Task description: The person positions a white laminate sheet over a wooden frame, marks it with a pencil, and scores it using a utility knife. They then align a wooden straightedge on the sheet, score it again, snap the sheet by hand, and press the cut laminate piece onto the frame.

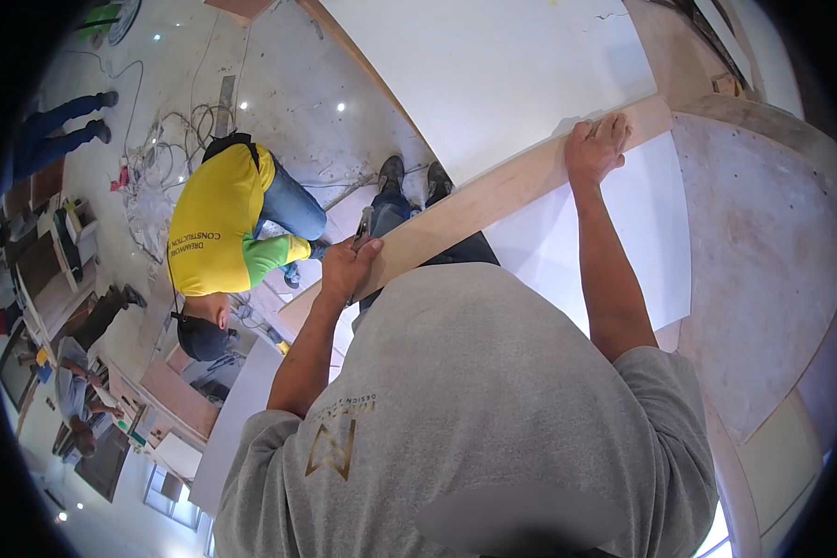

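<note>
A long, light wooden board [474, 206] lies slanted in front of my body, across a large white panel [521, 56]. My left hand [349, 268] is closed at the board's lower left part, around a slim dark and silver tool [364, 226] whose exact kind I cannot make out. Near the upper right end, my right hand [597, 153] rests on the board, its fingers bent and pressed together over the wood. Whether anything small is between those fingers is hidden.
To the left a co-worker in a yellow shirt [212, 223] bends down close to the panels. Tangled cables [163, 153] lie on the floor [288, 102]. Other people and cluttered workbenches stand farther left. A large brownish panel [753, 251] is at the right.
</note>
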`<action>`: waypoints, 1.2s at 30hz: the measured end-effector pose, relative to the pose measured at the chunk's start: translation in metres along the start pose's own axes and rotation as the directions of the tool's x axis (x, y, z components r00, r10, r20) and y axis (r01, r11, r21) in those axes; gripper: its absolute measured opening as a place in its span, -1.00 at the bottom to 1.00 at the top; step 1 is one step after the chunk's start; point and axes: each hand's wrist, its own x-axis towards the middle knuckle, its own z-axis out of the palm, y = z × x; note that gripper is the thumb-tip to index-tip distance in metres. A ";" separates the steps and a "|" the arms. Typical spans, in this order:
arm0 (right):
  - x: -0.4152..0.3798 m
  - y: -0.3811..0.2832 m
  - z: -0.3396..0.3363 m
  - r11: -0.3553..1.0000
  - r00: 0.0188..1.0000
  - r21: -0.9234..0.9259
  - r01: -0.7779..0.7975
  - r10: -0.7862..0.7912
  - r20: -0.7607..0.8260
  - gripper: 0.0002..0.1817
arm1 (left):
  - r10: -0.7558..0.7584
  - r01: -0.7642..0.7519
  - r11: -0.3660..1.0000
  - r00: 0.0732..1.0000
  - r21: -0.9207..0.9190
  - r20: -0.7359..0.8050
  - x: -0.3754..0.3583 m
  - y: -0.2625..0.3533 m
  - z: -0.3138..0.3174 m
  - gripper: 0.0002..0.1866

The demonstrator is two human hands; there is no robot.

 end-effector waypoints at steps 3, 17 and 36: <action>0.000 -0.004 -0.004 1.000 1.000 -0.011 -0.016 0.016 0.020 -0.43 | 0.009 -0.008 0.999 1.000 -0.048 0.017 0.000 0.000 -0.001 -0.45; 0.000 0.001 -0.003 0.997 0.997 -0.057 -0.054 0.057 0.050 -0.37 | 0.178 -0.178 0.982 0.984 0.060 0.003 0.001 0.002 -0.004 -0.50; 0.000 0.005 0.000 0.999 0.999 0.042 -0.020 0.021 -0.035 -0.38 | 0.108 -0.111 0.991 0.993 -0.080 -0.035 -0.004 -0.002 0.002 -0.48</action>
